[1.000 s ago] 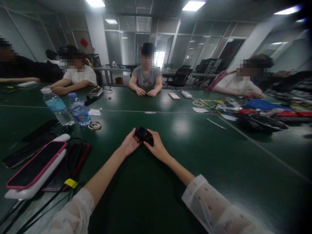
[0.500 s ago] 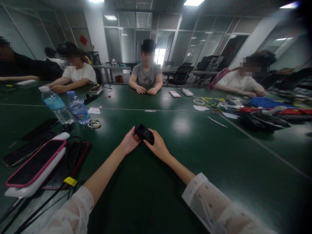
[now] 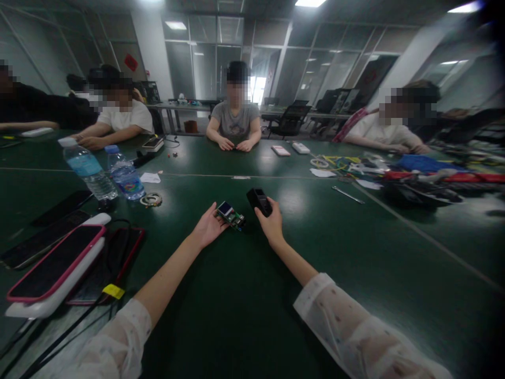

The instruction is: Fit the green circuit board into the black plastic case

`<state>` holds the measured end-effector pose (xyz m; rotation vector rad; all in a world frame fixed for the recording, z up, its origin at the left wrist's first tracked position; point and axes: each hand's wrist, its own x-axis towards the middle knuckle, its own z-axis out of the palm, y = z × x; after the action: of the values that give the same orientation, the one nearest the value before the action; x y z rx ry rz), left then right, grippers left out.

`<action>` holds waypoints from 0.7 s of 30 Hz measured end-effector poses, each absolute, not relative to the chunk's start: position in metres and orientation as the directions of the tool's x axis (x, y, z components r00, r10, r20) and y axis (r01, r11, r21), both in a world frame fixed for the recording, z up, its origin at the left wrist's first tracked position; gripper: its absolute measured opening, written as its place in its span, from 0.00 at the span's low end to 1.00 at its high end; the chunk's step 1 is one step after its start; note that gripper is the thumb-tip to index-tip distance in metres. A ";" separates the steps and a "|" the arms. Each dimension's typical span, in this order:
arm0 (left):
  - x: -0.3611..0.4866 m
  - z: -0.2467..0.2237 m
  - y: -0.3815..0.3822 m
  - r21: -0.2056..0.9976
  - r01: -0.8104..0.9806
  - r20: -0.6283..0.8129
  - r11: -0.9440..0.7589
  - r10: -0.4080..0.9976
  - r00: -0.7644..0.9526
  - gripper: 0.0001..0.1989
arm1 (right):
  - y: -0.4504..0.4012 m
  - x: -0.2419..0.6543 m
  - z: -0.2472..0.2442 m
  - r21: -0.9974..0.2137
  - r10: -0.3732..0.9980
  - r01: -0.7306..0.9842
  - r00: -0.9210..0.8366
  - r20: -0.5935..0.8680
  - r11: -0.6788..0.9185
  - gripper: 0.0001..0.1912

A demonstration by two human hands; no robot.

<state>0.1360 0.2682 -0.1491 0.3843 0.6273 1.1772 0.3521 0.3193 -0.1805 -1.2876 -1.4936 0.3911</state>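
Note:
Over the middle of the green table (image 3: 221, 326), my left hand (image 3: 207, 226) holds a green circuit board (image 3: 232, 216) with a small dark screen at its upper left end. The board rests on my fingers, palm turned up. To its right, my right hand (image 3: 272, 220) grips a black casing (image 3: 259, 202) between thumb and fingers. A gap separates the casing from the board. The casing has a window-like opening near its top.
Two water bottles (image 3: 89, 171) and a bracelet (image 3: 151, 199) stand left of centre. Phones (image 3: 57, 263) with cables lie at the near left. A wrench (image 3: 347, 195) and a heap of cables (image 3: 343, 166) are at the right. Several people sit around the table.
The black casing has come off the circuit board, which now shows in my left hand. My right hand has moved right and slightly up with the casing. The view has shifted slightly.

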 end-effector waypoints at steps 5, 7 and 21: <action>0.136 -0.148 0.268 0.585 -0.732 -0.245 0.350 0.936 0.252 0.20 | 0.319 0.351 -0.186 -0.700 0.872 0.655 0.128 0.473 0.284 0.28; 0.137 -0.147 0.268 0.586 -0.730 -0.246 0.351 0.936 0.252 0.20 | 0.317 0.350 -0.185 -0.673 0.867 0.697 0.150 0.476 0.249 0.30; 0.136 -0.152 0.270 0.589 -0.728 -0.239 0.350 0.937 0.256 0.20 | 0.316 0.349 -0.183 -0.676 0.892 0.685 0.085 0.444 0.271 0.29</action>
<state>0.1359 0.2699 -0.1515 0.3979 0.6155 1.1707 0.3492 0.3157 -0.1831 -1.4711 -1.6552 0.2936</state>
